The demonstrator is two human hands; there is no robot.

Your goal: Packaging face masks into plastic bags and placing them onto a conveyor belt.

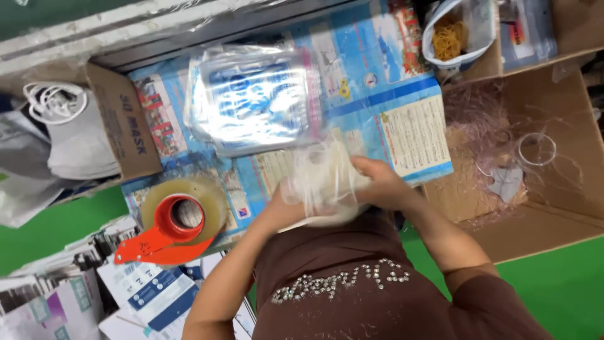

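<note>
Near the middle of the view, close to the body, both hands wrapped around a blurred bundle of clear plastic (324, 179). Left hand (284, 204) curled under and against the bundle's left side, fingers closed on it. Right hand (380, 182) cupped over the bundle's right side, fingers bent around it and gripping; blur hides the exact finger positions. Bundle held just above the near edge of a blue printed sheet (402, 101) covering the work surface. Just beyond the bundle, a stack of clear bagged packs (255, 97) with blue and white print, lying flat on that sheet. To the left and near, a tape dispenser (173, 230) with an orange-red handle and a roll of clear tape, resting at the sheet's corner. Further left, an open cardboard box (123, 123) holding white items with looped cords. Far right, a white bag of yellow rubber bands (448, 39), well apart from the hands. Right of the hands, a large open carton (541, 201) with thin clear film inside. Near left, a pile of flat printed boxes (75, 293). Green surface (553, 283) showing at the near right and left. At the bottom, a brown top (352, 289) with sparkly studs.
</note>
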